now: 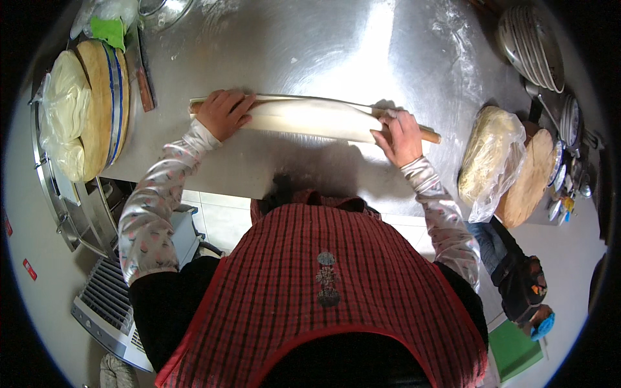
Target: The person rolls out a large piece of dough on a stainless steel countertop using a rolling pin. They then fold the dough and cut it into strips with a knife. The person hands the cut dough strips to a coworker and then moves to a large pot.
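Note:
A wide sheet of pale dough lies wrapped around a long wooden rolling pin on the steel worktop. The pin's bare right end sticks out past the dough. My left hand rests over the roll near its left end, fingers curled on the pin and dough. Near the right end my right hand grips the roll, thumb on the near side and fingers on top. Between the hands the dough bulges loosely along the pin. The undersides of both hands are hidden.
On the left are plastic-wrapped dough, round wooden boards and a wooden-handled knife. To the right stand bagged noodles, another round board and stacked bowls. Another person is at the lower right.

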`<state>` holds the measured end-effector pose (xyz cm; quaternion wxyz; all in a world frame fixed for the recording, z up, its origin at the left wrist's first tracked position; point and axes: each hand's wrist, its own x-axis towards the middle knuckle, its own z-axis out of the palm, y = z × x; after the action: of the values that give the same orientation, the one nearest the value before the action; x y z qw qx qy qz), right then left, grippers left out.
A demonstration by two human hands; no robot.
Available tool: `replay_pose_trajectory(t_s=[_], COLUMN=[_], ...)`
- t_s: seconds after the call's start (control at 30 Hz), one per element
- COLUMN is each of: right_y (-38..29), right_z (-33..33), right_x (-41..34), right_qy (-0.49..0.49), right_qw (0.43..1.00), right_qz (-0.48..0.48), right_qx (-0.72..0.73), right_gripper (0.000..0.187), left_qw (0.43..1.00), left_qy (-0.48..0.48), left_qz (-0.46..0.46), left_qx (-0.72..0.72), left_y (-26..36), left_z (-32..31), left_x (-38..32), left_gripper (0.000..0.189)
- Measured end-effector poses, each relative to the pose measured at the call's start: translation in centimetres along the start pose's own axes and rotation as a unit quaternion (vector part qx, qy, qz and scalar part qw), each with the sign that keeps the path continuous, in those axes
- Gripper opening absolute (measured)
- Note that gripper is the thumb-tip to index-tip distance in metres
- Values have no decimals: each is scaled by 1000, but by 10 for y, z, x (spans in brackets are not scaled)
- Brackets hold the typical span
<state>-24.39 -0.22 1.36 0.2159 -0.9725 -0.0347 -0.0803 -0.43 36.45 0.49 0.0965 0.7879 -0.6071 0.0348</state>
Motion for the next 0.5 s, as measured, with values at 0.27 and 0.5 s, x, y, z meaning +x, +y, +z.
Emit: replay_pose_trajectory(t_s=[0.27, 0.5], right_y=[-19, -13], right_z=[0, -11], right_x=[-17, -39], right_qy=[-15, -54], right_qw=[999, 998], right_qz=[26, 29], right_qx=[-28, -31], right_gripper=[42, 45], left_qw=[998, 998], left_qy=[8, -2], left_qz=[-61, -65], left_qx=[-8, -12], left_y=[27, 40], left_z=[18, 18], left_x=[-22, -27], left_gripper=[51, 55])
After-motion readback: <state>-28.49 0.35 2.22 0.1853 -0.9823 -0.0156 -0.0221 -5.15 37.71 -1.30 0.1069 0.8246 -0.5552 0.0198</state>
